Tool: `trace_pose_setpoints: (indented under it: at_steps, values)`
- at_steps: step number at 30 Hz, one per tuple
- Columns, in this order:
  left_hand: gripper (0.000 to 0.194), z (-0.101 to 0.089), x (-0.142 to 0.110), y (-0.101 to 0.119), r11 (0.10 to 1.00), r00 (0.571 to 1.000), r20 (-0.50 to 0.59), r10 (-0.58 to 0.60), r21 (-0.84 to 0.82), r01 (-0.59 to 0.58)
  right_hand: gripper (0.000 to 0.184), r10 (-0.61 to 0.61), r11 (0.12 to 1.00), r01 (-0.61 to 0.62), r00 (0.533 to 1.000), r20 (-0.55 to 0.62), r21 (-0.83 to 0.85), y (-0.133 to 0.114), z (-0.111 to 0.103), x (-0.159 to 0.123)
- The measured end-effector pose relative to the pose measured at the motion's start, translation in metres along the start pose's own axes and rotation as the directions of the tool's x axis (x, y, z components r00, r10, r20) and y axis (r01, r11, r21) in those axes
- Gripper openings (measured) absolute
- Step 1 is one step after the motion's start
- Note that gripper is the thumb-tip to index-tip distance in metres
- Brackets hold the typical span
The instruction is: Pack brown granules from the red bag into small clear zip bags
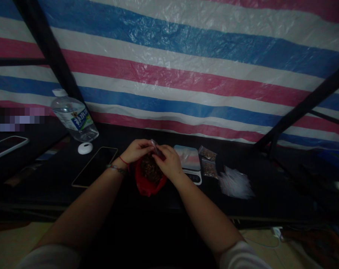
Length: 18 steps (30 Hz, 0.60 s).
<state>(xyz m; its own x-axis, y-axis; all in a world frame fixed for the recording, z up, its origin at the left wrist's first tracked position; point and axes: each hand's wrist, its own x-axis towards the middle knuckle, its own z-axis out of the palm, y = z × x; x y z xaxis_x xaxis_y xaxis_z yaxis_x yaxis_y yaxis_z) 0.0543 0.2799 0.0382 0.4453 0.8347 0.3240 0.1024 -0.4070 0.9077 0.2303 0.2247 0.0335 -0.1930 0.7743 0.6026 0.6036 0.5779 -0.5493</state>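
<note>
My left hand [138,150] and my right hand [169,161] meet over a red plastic bag [148,186]. Between their fingertips they pinch a small clear zip bag [156,145], partly hidden by the fingers. Brown, dried loose bits [151,170] fill the open red bag below. Just right of my right hand lies a digital scale [187,157] with a shiny plate. Two filled zip bags [209,168] of brown bits rest beside the scale. Farther right is a loose pile of clear zip bags [236,183].
A phone [95,167] lies left of my left forearm, with a white round case [85,148] and a large water bottle [74,116] behind it. Dark metal bars [46,45] slant up on both sides. A striped plastic sheet [186,78] hangs behind the black table [276,194].
</note>
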Motion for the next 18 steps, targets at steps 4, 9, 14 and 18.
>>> trace_pose_setpoints:
  at_steps: [4, 9, 14, 18]
  values:
    - [0.023, 0.0053, -0.0005, 0.0045, 0.998, 0.998, 0.036, 0.052, 0.043, -0.054, 0.030, 0.022, 0.999, -0.021, 0.999, 0.025, -0.028, -0.0007, 0.0008, -0.0008]
    - [0.024, 0.0089, -0.0005, 0.0061, 0.986, 0.994, 0.027, 0.105, 0.128, -0.108, 0.023, 0.053, 0.997, -0.050, 0.997, 0.056, -0.057, -0.0028, -0.0009, -0.0012]
    - [0.025, 0.0077, 0.0003, 0.0027, 0.979, 0.993, 0.011, 0.119, 0.163, -0.119, 0.024, 0.065, 0.995, -0.071, 0.995, 0.082, 0.071, -0.0017, -0.0021, 0.0013]
    - [0.021, 0.0090, -0.0012, 0.0055, 0.984, 0.993, 0.010, 0.120, 0.135, -0.120, 0.023, 0.119, 0.991, -0.123, 0.991, 0.067, 0.050, -0.0002, -0.0032, 0.0024]
